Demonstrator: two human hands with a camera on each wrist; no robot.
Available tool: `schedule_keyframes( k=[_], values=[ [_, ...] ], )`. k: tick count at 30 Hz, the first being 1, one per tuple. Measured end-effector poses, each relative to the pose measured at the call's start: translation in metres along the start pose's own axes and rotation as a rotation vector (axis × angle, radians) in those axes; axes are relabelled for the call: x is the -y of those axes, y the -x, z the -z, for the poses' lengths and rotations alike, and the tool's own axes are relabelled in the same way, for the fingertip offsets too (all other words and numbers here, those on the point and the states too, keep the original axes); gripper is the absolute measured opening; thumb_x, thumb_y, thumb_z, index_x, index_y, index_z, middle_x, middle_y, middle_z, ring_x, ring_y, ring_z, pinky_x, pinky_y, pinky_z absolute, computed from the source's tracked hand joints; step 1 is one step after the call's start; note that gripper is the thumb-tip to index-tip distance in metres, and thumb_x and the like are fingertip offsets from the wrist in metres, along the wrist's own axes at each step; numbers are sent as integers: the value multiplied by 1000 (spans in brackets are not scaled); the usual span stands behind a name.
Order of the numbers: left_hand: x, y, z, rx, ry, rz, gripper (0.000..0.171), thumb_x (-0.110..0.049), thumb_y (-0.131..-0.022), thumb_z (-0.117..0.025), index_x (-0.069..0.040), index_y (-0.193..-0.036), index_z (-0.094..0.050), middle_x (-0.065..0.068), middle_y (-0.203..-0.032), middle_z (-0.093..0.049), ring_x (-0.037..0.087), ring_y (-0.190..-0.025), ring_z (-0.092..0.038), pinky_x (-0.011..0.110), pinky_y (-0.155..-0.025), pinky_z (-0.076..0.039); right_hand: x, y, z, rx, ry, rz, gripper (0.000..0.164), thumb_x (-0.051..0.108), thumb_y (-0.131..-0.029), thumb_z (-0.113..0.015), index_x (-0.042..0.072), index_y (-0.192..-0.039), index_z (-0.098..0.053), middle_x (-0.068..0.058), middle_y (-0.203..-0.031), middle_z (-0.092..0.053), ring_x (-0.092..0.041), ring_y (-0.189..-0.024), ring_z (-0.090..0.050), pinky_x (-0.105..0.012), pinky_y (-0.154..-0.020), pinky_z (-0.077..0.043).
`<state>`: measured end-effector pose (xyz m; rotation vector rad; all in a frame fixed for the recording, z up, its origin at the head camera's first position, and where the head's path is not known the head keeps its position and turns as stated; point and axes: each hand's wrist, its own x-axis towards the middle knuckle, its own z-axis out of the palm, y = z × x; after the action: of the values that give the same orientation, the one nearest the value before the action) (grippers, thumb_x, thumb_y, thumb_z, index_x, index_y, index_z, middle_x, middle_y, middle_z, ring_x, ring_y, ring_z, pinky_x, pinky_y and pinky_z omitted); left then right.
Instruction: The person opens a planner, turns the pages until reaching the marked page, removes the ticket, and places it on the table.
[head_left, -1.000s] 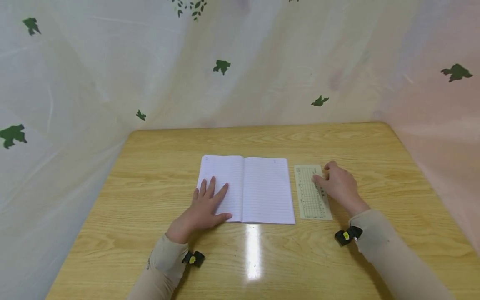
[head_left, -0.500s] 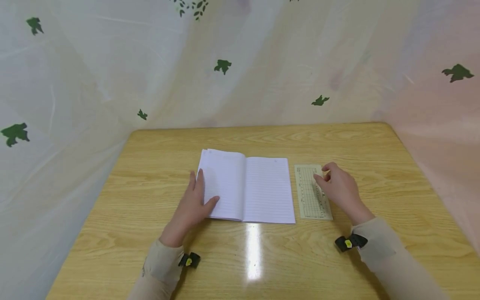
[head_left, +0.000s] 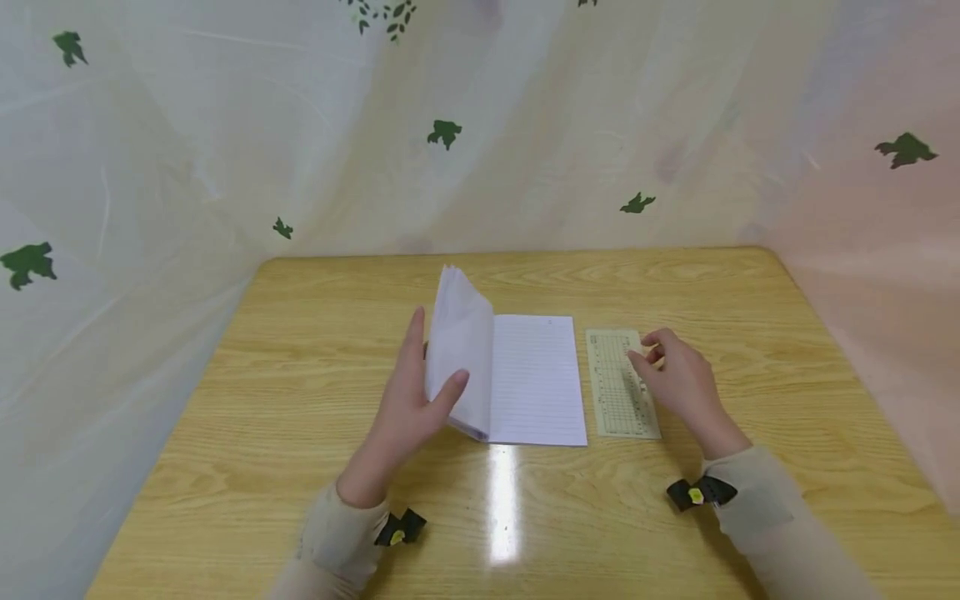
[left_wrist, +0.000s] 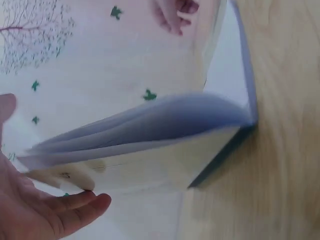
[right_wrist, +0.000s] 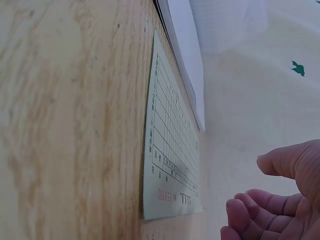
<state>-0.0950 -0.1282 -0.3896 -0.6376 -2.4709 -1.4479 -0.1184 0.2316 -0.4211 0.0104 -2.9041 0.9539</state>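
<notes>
A lined notebook [head_left: 536, 379] lies on the table with its right page flat. Its left half [head_left: 459, 358] stands raised and tilted toward the spine. My left hand [head_left: 408, 400] supports that half, fingers extended behind the cover [left_wrist: 150, 167] and thumb on the page side. In the left wrist view the thumb [left_wrist: 6, 107] is apart from the pages. To the right of the notebook lies a pale green printed slip [head_left: 618, 387] with a grid and a red number. My right hand [head_left: 681, 383] hovers by the slip's right edge, fingers loosely curled, holding nothing.
The wooden table [head_left: 315, 333] has rounded far corners. A pale cloth backdrop [head_left: 525, 167] with green bird shapes rises behind it and along both sides. A bright light reflection [head_left: 503, 508] falls on the tabletop below the notebook.
My left hand has gone from lying flat on the left page to behind its outer edge, and has raised the left half up toward the right. My right hand stays almost still.
</notes>
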Motion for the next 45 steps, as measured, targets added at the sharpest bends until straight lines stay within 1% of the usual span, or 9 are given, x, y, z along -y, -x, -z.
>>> schedule_keyframes(
  k=[2,5,9,15,20,25,32,38,45],
  values=[
    [-5,1,-10,52,71,-57,92,-48,-97,-55,-11,-157,4,21,-158,-19,32,-134,-41,50,-97,-45,-1,1,0,-8,-6,4,39,28,-98,-59,-6,-116,-56,-19,-93,-63,-27,-74,-62,-31,-52,-45],
    [-9,3,-28,165,74,-139,94,-61,-96,-41,-9,-156,10,15,-162,-4,35,-143,-26,52,-104,-38,-2,1,-1,-17,-14,6,38,28,-98,-58,-6,-116,-56,-18,-92,-62,-27,-74,-62,-30,-52,-44],
    [-8,5,-46,344,-142,-214,96,-68,-95,-29,-2,-154,9,16,-162,8,33,-148,-7,50,-115,-19,-3,2,-2,-28,-15,9,35,27,-98,-59,-5,-114,-58,-17,-92,-62,-26,-72,-62,-31,-53,-44],
    [-1,11,-60,647,-456,-89,95,-74,-91,-33,-18,-157,7,15,-161,12,36,-147,5,60,-112,-16,-4,4,-3,-36,-15,21,31,24,-97,-59,-4,-110,-59,-17,-91,-62,-26,-71,-61,-31,-53,-44],
    [4,14,-66,792,-600,-46,89,-69,-90,-48,-26,-158,-9,15,-162,5,43,-146,4,61,-113,-13,-5,4,-3,-34,-17,28,28,22,-97,-60,-3,-109,-62,-18,-93,-63,-26,-72,-62,-31,-53,-44],
    [2,15,-71,812,-708,-48,80,-61,-91,-55,-28,-156,-23,16,-162,-4,49,-144,-3,60,-112,-19,-8,4,-6,-30,-10,33,26,21,-97,-60,-2,-107,-63,-17,-95,-64,-27,-74,-63,-32,-55,-46],
    [-2,16,-77,808,-789,-36,77,-60,-93,-52,-30,-156,-22,14,-162,-5,47,-144,-4,58,-113,-19,-8,7,-6,-31,-10,38,27,23,-98,-59,-1,-110,-64,-20,-104,-64,-26,-74,-63,-34,-58,-47],
    [-1,14,-73,794,-721,-47,74,-59,-94,-50,-26,-156,-25,16,-161,-10,47,-144,-8,59,-112,-20,-3,8,-6,-62,-5,81,31,23,-97,-60,-3,-114,-64,-23,-114,-61,-29,-77,-62,-40,-61,-49],
    [4,2,-59,691,-639,-38,73,-58,-96,-46,-19,-155,-28,19,-160,-17,46,-143,-19,59,-109,-27,5,9,-6,-115,57,200,37,22,-99,-58,-5,-123,-59,-30,-125,-56,-47,-112,-54,-63,-86,-44]
  ],
)
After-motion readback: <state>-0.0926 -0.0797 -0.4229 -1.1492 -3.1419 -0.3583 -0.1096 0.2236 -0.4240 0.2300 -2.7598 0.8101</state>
